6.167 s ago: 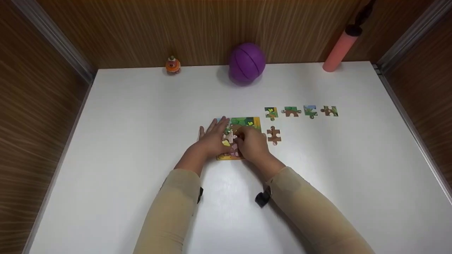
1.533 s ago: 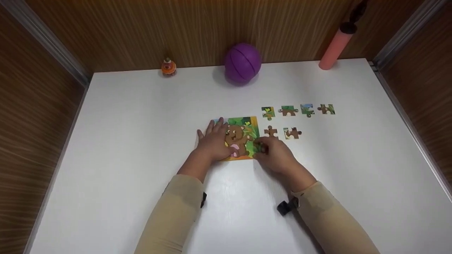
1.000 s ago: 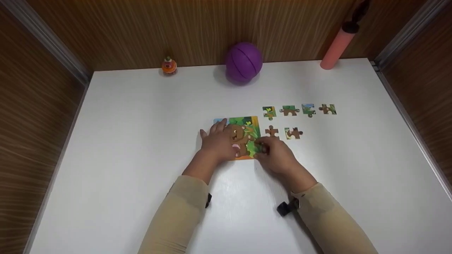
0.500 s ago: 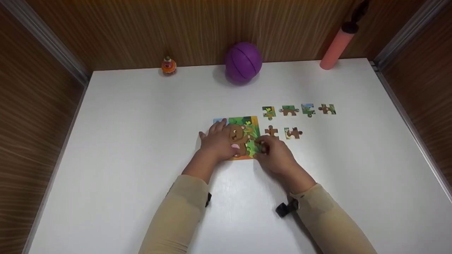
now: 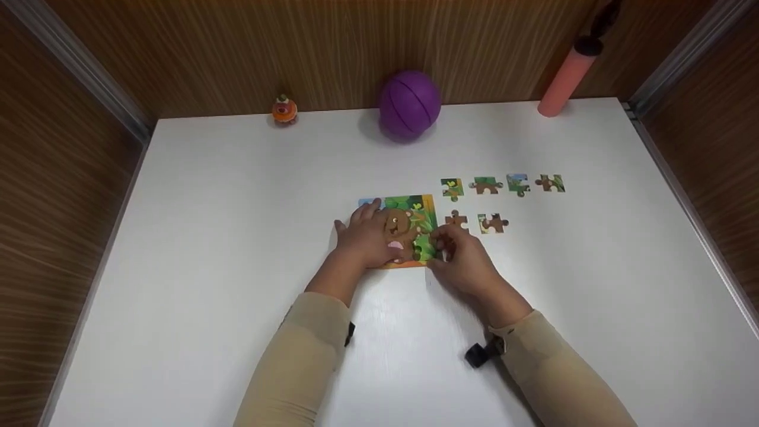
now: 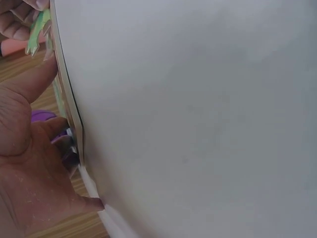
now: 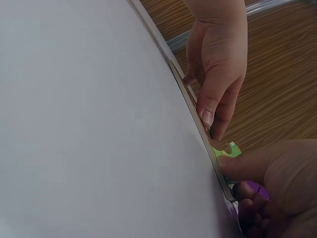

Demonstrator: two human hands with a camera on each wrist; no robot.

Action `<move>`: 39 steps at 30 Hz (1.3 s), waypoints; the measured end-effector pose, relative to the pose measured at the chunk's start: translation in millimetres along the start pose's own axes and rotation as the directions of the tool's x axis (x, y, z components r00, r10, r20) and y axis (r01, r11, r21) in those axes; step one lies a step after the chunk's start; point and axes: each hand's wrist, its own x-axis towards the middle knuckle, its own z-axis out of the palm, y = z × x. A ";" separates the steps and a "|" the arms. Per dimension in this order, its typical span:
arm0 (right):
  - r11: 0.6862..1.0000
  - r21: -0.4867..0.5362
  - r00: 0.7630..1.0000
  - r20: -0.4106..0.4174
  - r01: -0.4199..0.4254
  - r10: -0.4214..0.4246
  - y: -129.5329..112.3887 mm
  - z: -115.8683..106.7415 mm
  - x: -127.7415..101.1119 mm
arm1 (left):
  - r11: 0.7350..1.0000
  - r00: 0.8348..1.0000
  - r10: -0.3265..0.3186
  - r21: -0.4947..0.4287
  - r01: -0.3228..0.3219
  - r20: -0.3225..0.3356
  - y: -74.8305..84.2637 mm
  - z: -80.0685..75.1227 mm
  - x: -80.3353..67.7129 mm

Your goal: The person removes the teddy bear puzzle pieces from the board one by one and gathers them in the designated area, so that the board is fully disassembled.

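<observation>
Green-and-brown square cardboard bear puzzle (image 5: pixel 400 222) lies mid white table (image 5: pixel 237 237), where we see left hand (image 5: pixel 363 240) spread over its left side, presumably steadying it, while right hand (image 5: pixel 465 259) pinches a green jigsaw piece (image 6: pixel 36 34) at its right edge.

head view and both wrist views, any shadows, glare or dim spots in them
Head view: a soft shadow falls left of the purple ball, and the white table has a pale sheen between the sleeves; left wrist view: dim, greyish, low contrast; right wrist view: also dim, with the right hand's lower fingers in shadow.
</observation>
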 end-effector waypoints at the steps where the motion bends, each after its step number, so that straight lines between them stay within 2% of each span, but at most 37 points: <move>1: 1.000 0.004 1.000 0.008 0.005 -0.005 0.4 -0.6 -0.4 | 1.000 1.000 0.000 -0.004 0.000 -0.001 0.1 -0.2 -0.1; 10: 0.998 0.061 1.000 0.025 -0.011 0.010 1.5 -3.4 -3.1 | 1.000 1.000 -0.004 -0.020 0.004 -0.006 -2.2 0.9 0.8; 18: 0.991 0.127 0.999 -0.044 0.027 -0.022 11.0 -16.8 -7.8 | 1.000 1.000 0.002 -0.025 -0.002 -0.005 -3.2 0.8 1.1; 25: 0.990 0.135 0.996 -0.082 0.033 -0.022 27.0 -43.3 -12.7 | 1.000 1.000 0.005 -0.024 -0.006 -0.001 -3.8 0.0 0.0; 33: 0.997 0.068 0.985 -0.167 0.043 -0.031 45.7 -79.6 -16.5 | 1.000 1.000 -0.006 -0.030 0.006 -0.008 -3.4 0.8 0.6; 39: 0.999 0.035 0.975 -0.221 -0.022 0.029 64.0 -103.8 -20.2 | 1.000 1.000 -0.004 -0.024 0.003 -0.004 -3.6 0.6 0.2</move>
